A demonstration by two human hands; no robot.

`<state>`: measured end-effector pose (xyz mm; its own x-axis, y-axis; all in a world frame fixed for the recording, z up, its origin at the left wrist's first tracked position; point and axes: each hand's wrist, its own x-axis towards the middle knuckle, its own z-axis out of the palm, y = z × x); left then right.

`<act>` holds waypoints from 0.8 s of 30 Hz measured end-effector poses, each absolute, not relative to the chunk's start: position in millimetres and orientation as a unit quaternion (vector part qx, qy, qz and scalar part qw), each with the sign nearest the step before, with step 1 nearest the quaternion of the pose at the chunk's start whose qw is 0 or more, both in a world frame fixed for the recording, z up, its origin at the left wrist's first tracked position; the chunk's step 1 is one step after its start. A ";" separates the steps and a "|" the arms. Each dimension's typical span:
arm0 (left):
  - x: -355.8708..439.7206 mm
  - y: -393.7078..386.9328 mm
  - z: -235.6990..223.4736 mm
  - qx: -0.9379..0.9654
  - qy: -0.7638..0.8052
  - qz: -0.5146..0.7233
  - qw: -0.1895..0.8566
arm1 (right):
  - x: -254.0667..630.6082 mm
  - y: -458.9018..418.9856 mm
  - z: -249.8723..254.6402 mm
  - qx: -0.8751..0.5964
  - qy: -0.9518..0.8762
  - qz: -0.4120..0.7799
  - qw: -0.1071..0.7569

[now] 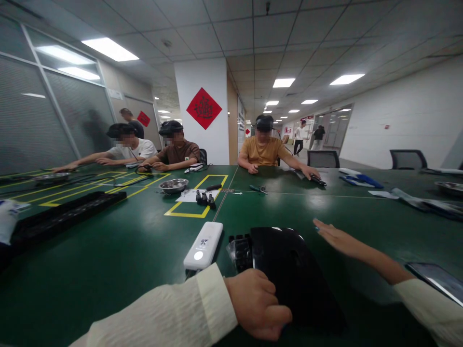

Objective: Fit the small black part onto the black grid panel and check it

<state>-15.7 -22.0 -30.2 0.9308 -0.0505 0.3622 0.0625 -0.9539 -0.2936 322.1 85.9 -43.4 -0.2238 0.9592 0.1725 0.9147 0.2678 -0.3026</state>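
Now, left hand (258,303): is overlapping the near left side of the glossy black object (289,265) with curled fingers, bottom centre of the frame; whether it is gripping anything, I cannot tell.
Right hand (340,239): is holding its fingers straight and flat, right of centre.
Glossy black object: is lying on the green table (108,260), lower centre.
White device (204,243): is resting just left of it, a light glowing.

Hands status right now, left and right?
Left hand: fingers curled by the glossy black object; can't tell if gripping.
Right hand: open, fingers extended, no object visible in it.
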 end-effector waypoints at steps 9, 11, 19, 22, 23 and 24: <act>-15.4 -23.2 -25.8 -0.963 0.005 -0.221 0.154 | 271.6 50.1 -42.3 -0.558 -0.809 0.150 0.114; -15.5 -22.8 -26.2 -0.964 0.007 -0.215 0.155 | 269.4 47.9 -43.3 -0.579 -0.787 0.136 0.161; -16.1 -22.4 -27.3 -0.953 0.033 -0.260 0.154 | 188.4 23.8 -3.9 -0.477 -0.831 0.023 0.287; -15.9 -21.6 -30.1 -0.950 0.020 -0.285 0.125 | 148.9 15.2 10.4 -0.426 -0.868 0.035 0.251; -15.8 -21.1 -31.4 -0.952 0.013 -0.281 0.118 | 137.1 14.5 12.8 -0.425 -0.871 0.043 0.243; -15.8 -20.5 -32.6 -0.955 0.008 -0.274 0.117 | 126.2 14.9 13.8 -0.428 -0.872 0.051 0.233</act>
